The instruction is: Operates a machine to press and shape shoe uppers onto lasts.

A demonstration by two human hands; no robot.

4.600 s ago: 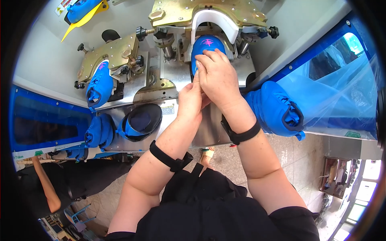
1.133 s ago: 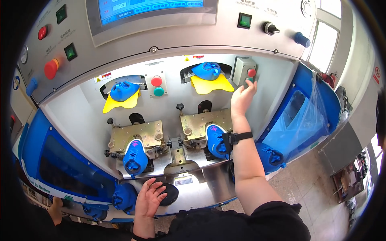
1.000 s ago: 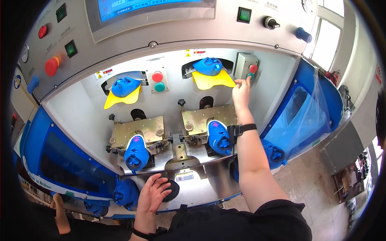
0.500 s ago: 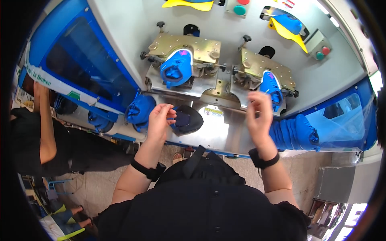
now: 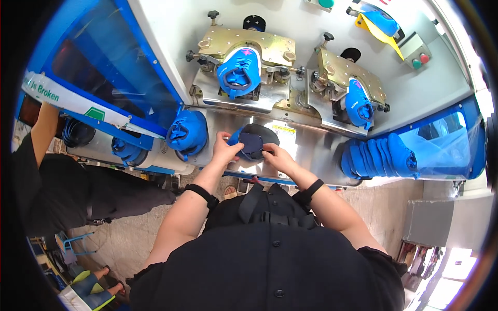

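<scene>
In front of me, both hands are at a blue shoe upper (image 5: 252,147) with a dark navy inside. My left hand (image 5: 226,150) pinches its left edge between thumb and fingers. On the opposite side, my right hand (image 5: 280,158) has its fingertips closed on the edge. A black rounded piece (image 5: 265,133) shows just behind it on the metal ledge; whether the two are joined I cannot tell. Beyond are two brass-coloured clamp stations, a blue shoe upper (image 5: 239,71) standing in the left one and another blue shoe upper (image 5: 359,103) in the right one.
A blue shoe upper (image 5: 187,133) sits on a dark base to my left. Several nested blue uppers (image 5: 379,157) lie on the ledge's right end. A control box (image 5: 416,52) with red and green buttons is on the back wall. Another person's arm (image 5: 45,127) is at far left.
Both hands came down from raised positions to the dark-lined upper on the ledge, the right one moving well to the left. Their fingers closed on its edges. The view shifted slightly.
</scene>
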